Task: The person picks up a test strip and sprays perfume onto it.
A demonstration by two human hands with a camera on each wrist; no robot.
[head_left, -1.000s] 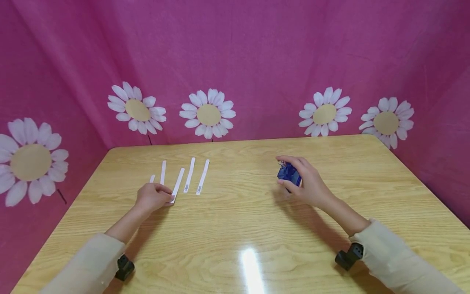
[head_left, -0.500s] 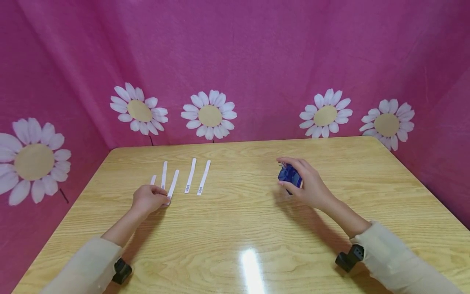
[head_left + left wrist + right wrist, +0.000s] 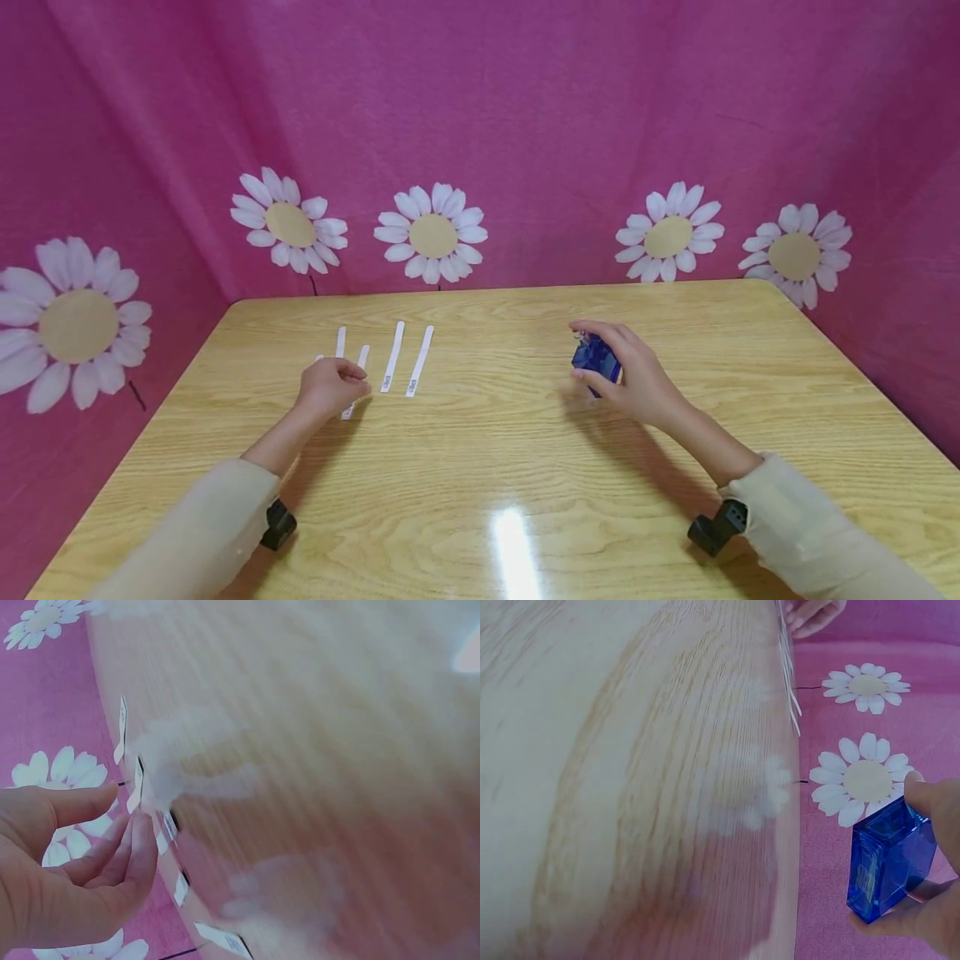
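Observation:
My left hand [image 3: 330, 387] hovers over the middle of a row of white paper strips, partly covering a printed strip [image 3: 348, 413]. In the left wrist view, thumb and fingers [image 3: 139, 855] are apart with nothing between them, close to a strip [image 3: 136, 789]. To its right lie two more strips, the nearer one [image 3: 392, 357] and the outermost one [image 3: 420, 361]; another strip [image 3: 341, 340] shows behind the hand. My right hand [image 3: 641, 379] grips a blue glass perfume bottle [image 3: 596, 360], thumb on one side and fingers on the other. The bottle looks tilted in the right wrist view.
A wood-grain table [image 3: 480, 467] spreads under both hands, with a bright light reflection [image 3: 513, 550] near its front. A pink cloth with daisies [image 3: 480, 125] stands along the back and sides. Each wrist carries a black camera, such as the right one [image 3: 716, 529].
My left hand slid the middle strip leftward, then let go of it and shifted slightly right and up. My right hand keeps the perfume bottle in nearly the same spot.

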